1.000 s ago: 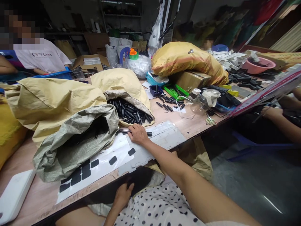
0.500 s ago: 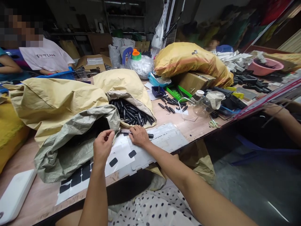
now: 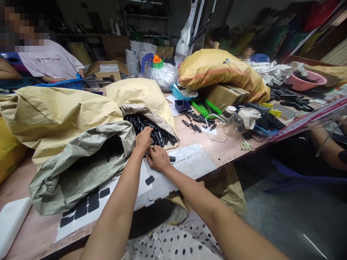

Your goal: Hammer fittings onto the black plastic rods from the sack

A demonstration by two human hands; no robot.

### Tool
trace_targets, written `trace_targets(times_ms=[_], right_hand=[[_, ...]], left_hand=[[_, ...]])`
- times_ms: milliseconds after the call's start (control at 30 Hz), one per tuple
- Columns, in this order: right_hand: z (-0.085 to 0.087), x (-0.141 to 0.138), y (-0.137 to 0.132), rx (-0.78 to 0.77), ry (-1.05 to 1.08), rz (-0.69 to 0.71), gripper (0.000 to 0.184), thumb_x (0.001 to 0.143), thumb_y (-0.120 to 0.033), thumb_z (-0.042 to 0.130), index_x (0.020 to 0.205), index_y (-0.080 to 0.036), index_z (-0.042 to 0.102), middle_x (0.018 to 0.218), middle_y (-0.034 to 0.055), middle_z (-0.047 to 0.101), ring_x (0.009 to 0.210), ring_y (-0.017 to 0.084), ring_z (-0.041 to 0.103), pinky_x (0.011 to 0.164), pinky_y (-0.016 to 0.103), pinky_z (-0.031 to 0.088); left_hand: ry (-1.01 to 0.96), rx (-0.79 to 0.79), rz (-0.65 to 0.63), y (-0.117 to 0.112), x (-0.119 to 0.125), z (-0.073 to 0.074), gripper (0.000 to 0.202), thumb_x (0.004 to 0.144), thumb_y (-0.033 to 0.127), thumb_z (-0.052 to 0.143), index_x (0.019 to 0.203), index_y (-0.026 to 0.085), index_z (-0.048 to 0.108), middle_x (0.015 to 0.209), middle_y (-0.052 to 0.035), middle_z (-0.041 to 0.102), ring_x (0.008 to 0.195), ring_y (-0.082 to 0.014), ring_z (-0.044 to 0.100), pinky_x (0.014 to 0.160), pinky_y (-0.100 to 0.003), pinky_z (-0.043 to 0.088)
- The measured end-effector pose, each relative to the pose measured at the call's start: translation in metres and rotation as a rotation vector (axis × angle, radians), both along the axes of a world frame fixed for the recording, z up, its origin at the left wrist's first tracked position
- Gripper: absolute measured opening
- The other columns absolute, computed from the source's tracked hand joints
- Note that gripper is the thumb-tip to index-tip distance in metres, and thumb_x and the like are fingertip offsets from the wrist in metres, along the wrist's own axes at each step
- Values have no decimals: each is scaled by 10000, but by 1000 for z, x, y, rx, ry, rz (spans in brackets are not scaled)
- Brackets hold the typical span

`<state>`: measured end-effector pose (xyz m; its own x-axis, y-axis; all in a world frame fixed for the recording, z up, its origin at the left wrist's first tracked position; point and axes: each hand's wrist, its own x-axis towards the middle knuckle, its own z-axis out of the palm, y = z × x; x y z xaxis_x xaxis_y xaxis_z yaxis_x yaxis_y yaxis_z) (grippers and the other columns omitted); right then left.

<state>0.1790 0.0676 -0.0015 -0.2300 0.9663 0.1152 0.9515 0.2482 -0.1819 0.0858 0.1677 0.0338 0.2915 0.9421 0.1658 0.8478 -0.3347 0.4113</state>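
Note:
My left hand (image 3: 144, 138) reaches over the front edge of a pile of black cylindrical handles (image 3: 159, 134), which spills from the mouth of a cream paper sack (image 3: 143, 90). Its fingertips are hidden among the pieces, so a grip cannot be made out. Just to the right, my right hand (image 3: 159, 158) is closed over a rod-like tool lying on the grey plastic sheet; its black end (image 3: 172, 159) sticks out past the hand. A second sack (image 3: 62, 180), lined in grey-green, gapes to the left with dark pieces inside.
A white sheet with black stickers (image 3: 92, 200) lies in front of the left sack. Beyond are loose handles (image 3: 192, 126), a green tray (image 3: 206, 108), a clear jug (image 3: 238, 122), scissors (image 3: 247, 145) and a big yellow sack (image 3: 217, 68). Other people sit across and at right.
My left hand has moved from beside the tool's left end up and right to the pile of black handles. My right hand stays on the tool. The view shifts slightly.

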Motion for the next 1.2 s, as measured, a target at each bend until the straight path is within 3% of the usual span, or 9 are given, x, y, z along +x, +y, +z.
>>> trace_targets(times_ms=[233, 433, 533, 633, 733, 833, 933, 1033, 1200], right_hand=[[2, -1, -1, 9, 6, 13, 307, 1007, -341, 520, 1224, -179, 665, 1139, 137, 674, 1070, 278, 580, 889, 385, 476], [4, -2, 0, 0, -12, 4, 306, 1012, -355, 511, 1194, -170, 672, 1139, 143, 676, 1077, 283, 585, 897, 391, 478], [3, -2, 1, 9, -11, 3, 295, 1010, -350, 517, 1188, -174, 674, 1132, 138, 680, 1072, 276, 589, 894, 383, 478], [1, -2, 2, 22, 1, 3, 291, 1006, -342, 521, 1191, -177, 675, 1136, 137, 680, 1068, 273, 587, 891, 382, 477], [-1, -1, 3, 21, 12, 11, 290, 998, -335, 531, 1196, -181, 678, 1142, 134, 678, 1072, 274, 578, 893, 382, 471], [-3, 1, 3, 16, 12, 10, 270, 993, -332, 537, 1164, -186, 685, 1133, 130, 672, 1069, 274, 566, 889, 378, 461], [-4, 3, 3, 41, 10, 10, 260, 1006, -336, 521, 1150, -187, 679, 1123, 130, 666, 1060, 273, 555, 888, 374, 446], [-6, 4, 3, 62, 10, 11, 259, 1018, -344, 511, 1148, -189, 673, 1114, 129, 663, 1045, 272, 546, 884, 367, 433], [-10, 6, 4, 82, 5, 24, 255, 1027, -348, 497, 1139, -198, 670, 1095, 123, 657, 1025, 268, 534, 881, 357, 417]], left_hand=[[276, 7, 16, 9, 4, 2, 394, 886, 62, 528, 1199, 246, 681, 1244, -106, 669, 1172, -286, 626, 973, -385, 524], [332, -32, -68, 18, 1, 7, 255, 871, 109, 595, 1046, 232, 736, 1216, -123, 692, 1176, -316, 619, 959, -407, 517], [247, -20, -80, 13, -5, 10, 215, 864, 134, 623, 1016, 220, 747, 1133, -122, 740, 1144, -319, 629, 955, -402, 509], [-2, -29, -53, -11, -22, 5, 183, 895, 217, 607, 982, 228, 767, 1043, -98, 779, 1052, -292, 665, 938, -379, 513], [-358, -134, -22, -52, -48, -7, 254, 899, 356, 586, 982, 226, 787, 999, -67, 798, 961, -262, 693, 893, -353, 532], [-646, -318, 70, -99, -72, -21, 394, 828, 526, 614, 926, 192, 799, 861, -63, 785, 814, -241, 674, 768, -337, 535], [-793, -490, 200, -132, -86, -28, 544, 707, 669, 666, 858, 164, 797, 755, -67, 751, 655, -193, 581, 637, -311, 487], [-866, -558, 296, -148, -91, -31, 624, 615, 708, 713, 892, 156, 802, 731, -64, 736, 626, -173, 542, 597, -292, 452], [-903, -561, 341, -151, -92, -35, 665, 581, 707, 744, 936, 148, 808, 717, -65, 728, 625, -176, 554, 574, -284, 439]])
